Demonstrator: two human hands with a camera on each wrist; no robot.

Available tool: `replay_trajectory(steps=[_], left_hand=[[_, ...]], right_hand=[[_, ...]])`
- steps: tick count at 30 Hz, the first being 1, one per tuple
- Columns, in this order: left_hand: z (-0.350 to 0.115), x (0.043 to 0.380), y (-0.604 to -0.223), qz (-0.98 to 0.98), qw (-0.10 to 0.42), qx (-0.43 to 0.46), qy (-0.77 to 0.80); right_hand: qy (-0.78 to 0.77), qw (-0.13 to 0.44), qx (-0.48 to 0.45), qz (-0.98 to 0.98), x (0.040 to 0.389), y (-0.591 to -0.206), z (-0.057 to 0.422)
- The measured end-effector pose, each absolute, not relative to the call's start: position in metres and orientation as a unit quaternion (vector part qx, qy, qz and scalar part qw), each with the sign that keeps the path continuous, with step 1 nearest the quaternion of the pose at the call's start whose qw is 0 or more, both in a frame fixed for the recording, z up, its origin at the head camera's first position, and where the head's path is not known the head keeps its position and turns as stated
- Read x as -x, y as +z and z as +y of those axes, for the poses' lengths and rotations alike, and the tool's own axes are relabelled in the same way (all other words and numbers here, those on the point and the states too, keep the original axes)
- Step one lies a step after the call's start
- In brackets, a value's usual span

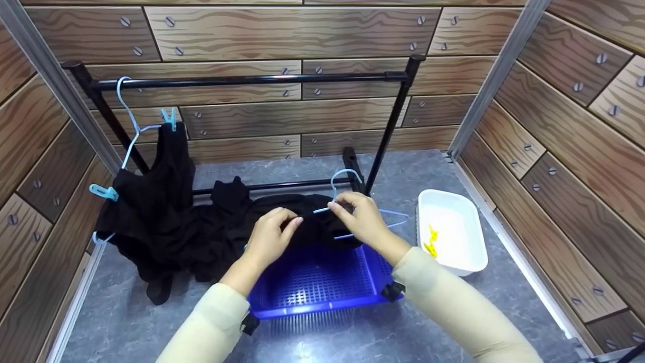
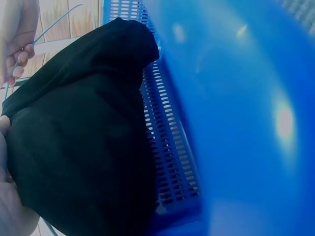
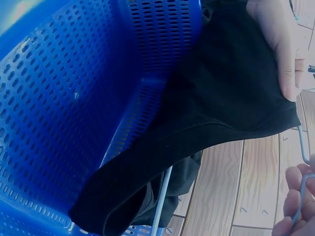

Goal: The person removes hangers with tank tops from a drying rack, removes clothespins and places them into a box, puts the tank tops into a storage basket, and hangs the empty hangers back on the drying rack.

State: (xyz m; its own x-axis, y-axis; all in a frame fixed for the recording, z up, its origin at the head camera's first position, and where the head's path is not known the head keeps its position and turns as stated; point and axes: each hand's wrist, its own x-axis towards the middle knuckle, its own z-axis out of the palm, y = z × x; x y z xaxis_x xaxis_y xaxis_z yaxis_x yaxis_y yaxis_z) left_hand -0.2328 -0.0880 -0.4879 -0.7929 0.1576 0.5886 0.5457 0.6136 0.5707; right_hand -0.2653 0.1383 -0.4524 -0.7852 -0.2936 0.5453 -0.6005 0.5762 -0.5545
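My left hand (image 1: 272, 236) pinches the edge of a black garment (image 1: 310, 233) over the blue basket. A light-blue wire hanger (image 1: 394, 223) is in my right hand (image 1: 364, 219), gripped near the base of its hook. In the right wrist view, one part of the hanger (image 3: 161, 201) comes out from under the black cloth (image 3: 221, 88), so the garment partly covers it. The left wrist view shows the cloth (image 2: 83, 137) spread from the left thumb, hiding much of that hand.
A black rack (image 1: 242, 80) stands behind, with another black garment (image 1: 171, 201) on a blue hanger (image 1: 135, 132) at its left, held by blue clothespins (image 1: 104, 192). The blue basket (image 1: 327, 305) sits in front; a white tub (image 1: 468, 237) with yellow clothespins (image 1: 431, 247) is at right.
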Motion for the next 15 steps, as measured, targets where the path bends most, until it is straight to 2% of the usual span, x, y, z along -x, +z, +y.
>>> replay_trajectory(steps=[5, 15], left_hand=[[-0.09, 0.231, -0.488, -0.858, 0.244, 0.2, -0.405], [-0.096, 0.231, -0.493, -0.858, 0.233, 0.191, -0.416]], right_hand=[[0.367, 0.22, -0.256, -0.867, 0.266, -0.45, 0.141], [0.387, 0.22, -0.216, -0.869, 0.271, -0.443, 0.155]])
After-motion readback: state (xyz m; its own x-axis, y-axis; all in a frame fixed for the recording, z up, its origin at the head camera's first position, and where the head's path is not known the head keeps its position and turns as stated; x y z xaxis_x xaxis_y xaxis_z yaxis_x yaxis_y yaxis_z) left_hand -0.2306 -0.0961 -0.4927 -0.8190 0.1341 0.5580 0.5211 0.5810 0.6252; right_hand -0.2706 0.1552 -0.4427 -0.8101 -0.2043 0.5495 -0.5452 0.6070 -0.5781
